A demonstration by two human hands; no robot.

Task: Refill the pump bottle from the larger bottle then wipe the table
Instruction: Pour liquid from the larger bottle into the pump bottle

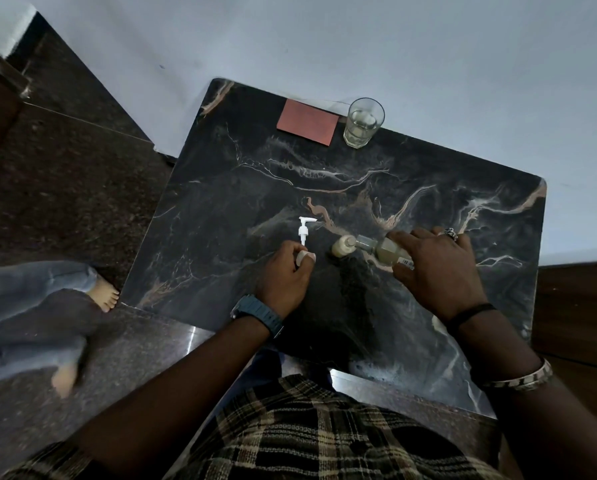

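Pump bottle (pixel 343 247) stands upright and uncapped near the middle of the dark marble table (pixel 221 188), holding pale liquid.

Left to right across the scene:

1. A second person's jeans-clad legs and bare foot (pixel 106 295) lie on the floor beside the table's left edge.
2. The white pump head (pixel 304 230) lies flat on the table, left of the pump bottle and apart from it.
3. The left hand (pixel 285 271), with a watch at the wrist, has its fingers curled around a small white cap (pixel 302 258), just below the pump head's tube.
4. A red card (pixel 307 122) lies at the far edge.
5. The pump bottle follows.
6. A glass (pixel 363 122) containing clear liquid stands beside the card.
7. The larger bottle (pixel 376 249) is tilted, its neck at the pump bottle's mouth.
8. The right hand (pixel 435 268), wearing a ring, grips the larger bottle's body with fingers wrapped around it.
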